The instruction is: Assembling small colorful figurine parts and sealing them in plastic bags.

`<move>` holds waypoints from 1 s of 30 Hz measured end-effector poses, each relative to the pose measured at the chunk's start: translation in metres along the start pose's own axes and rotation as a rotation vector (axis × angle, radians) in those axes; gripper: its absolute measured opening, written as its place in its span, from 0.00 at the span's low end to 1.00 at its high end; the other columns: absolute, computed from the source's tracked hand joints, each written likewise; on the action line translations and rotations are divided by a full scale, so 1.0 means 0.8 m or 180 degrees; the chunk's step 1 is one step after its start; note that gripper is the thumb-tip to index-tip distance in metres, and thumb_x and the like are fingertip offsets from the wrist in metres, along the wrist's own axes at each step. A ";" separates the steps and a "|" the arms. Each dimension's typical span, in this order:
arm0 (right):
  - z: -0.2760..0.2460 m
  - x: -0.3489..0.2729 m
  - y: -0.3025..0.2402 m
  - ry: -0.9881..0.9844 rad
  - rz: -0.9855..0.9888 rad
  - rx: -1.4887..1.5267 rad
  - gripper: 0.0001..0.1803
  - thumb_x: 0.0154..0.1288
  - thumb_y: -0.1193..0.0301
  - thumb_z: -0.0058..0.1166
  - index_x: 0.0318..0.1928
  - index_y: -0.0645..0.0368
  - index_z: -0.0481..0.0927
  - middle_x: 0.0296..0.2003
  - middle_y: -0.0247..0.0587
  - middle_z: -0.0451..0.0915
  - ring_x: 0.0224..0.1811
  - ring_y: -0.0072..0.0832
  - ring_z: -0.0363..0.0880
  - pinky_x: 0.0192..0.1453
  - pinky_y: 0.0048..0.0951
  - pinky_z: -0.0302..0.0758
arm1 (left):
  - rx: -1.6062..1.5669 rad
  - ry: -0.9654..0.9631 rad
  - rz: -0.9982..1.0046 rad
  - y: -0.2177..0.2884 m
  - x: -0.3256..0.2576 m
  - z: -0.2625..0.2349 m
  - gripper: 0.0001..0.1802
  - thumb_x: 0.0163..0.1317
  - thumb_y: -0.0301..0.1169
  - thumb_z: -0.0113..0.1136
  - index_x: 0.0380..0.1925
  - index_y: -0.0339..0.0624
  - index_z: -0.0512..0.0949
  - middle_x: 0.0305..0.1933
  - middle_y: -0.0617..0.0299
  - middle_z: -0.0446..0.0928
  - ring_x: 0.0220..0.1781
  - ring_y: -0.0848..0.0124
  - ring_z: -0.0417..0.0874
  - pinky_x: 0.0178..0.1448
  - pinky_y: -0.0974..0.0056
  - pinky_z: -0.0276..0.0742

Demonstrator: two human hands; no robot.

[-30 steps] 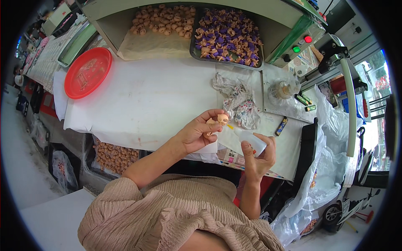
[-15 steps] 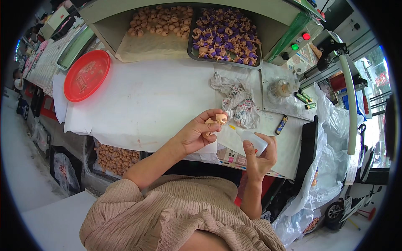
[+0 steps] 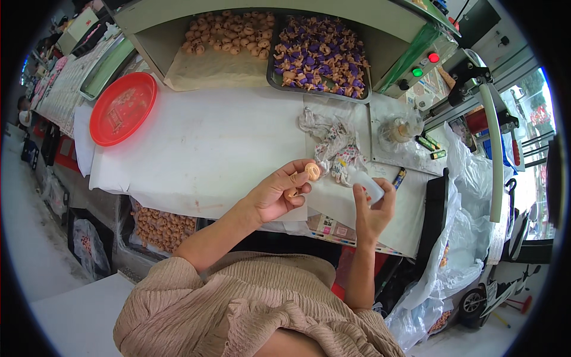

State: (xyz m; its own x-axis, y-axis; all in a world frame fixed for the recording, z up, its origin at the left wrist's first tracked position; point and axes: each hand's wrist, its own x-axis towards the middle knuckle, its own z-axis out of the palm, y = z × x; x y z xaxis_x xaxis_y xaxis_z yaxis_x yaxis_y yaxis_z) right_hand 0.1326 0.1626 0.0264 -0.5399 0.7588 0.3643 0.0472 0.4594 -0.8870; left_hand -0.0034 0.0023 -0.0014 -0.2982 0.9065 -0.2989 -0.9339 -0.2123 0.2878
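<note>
My left hand [image 3: 273, 195] is closed, pinching a small flesh-coloured doll head [image 3: 313, 172] between thumb and forefinger over the worktable. A second flesh-coloured piece [image 3: 292, 193] shows lower down among the same hand's fingers; most of it is hidden. To the right, my right hand [image 3: 375, 219] is wrapped round a white squeeze bottle [image 3: 367, 186] with red marks, held tilted. The bottle stays apart from the doll head, and its nozzle cannot be made out clearly. Just beyond both hands a crumpled patterned cloth [image 3: 337, 146] lies on the table.
On the shelf ahead are loose doll heads [image 3: 229, 33] and a black tray [image 3: 324, 90] of small purple-and-flesh figures. A red round tray [image 3: 123, 109] sits at the left. A plastic-wrapped jar [image 3: 399, 130] and batteries [image 3: 438, 154] lie at the right, beyond a black bin edge [image 3: 436, 217].
The bottle has drawn back slightly right from the doll head, and its yellow nozzle no longer shows clearly. The doll head has turned in my left fingers.
</note>
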 end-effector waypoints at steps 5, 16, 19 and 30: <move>0.012 0.022 0.012 -0.0281 -0.0007 -0.0841 0.16 0.54 0.72 0.66 0.40 0.61 0.74 0.33 0.31 0.74 0.34 0.19 0.69 0.38 0.23 0.68 | 0.0086 -0.0269 0.0220 0.023 -0.019 -0.012 0.20 0.62 0.31 0.61 0.54 0.48 0.72 0.47 0.68 0.76 0.31 0.80 0.69 0.26 0.77 0.62; 0.071 0.117 -0.035 -0.0682 -0.1358 -0.1402 0.11 0.58 0.71 0.59 0.42 0.59 0.80 0.39 0.39 0.80 0.43 0.34 0.76 0.45 0.32 0.70 | -0.0023 -0.0642 0.0410 0.059 -0.046 -0.038 0.22 0.63 0.40 0.61 0.55 0.48 0.71 0.47 0.67 0.76 0.33 0.78 0.68 0.25 0.78 0.60; 0.122 0.177 -0.032 -0.0824 -0.1778 -0.1430 0.11 0.58 0.74 0.56 0.43 0.58 0.80 0.39 0.44 0.81 0.46 0.42 0.76 0.51 0.37 0.70 | -0.0019 -0.0648 0.0417 0.060 -0.053 -0.034 0.22 0.63 0.40 0.61 0.55 0.48 0.71 0.47 0.67 0.76 0.33 0.77 0.68 0.25 0.78 0.60; 0.218 0.252 0.000 -0.1031 -0.1488 -0.2807 0.13 0.49 0.64 0.62 0.35 0.58 0.82 0.35 0.47 0.81 0.40 0.47 0.78 0.46 0.42 0.75 | 0.0075 -0.0758 0.0409 0.061 -0.077 -0.015 0.22 0.63 0.39 0.61 0.56 0.48 0.71 0.48 0.66 0.75 0.33 0.77 0.67 0.25 0.77 0.60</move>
State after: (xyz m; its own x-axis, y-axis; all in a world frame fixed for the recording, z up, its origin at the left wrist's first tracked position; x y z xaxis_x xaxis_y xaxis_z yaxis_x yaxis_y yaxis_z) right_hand -0.1227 0.2351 0.0501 -0.8553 0.3190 0.4083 0.3013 0.9473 -0.1089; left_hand -0.0327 -0.0682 0.0200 -0.3566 0.9335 -0.0369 -0.8856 -0.3252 0.3316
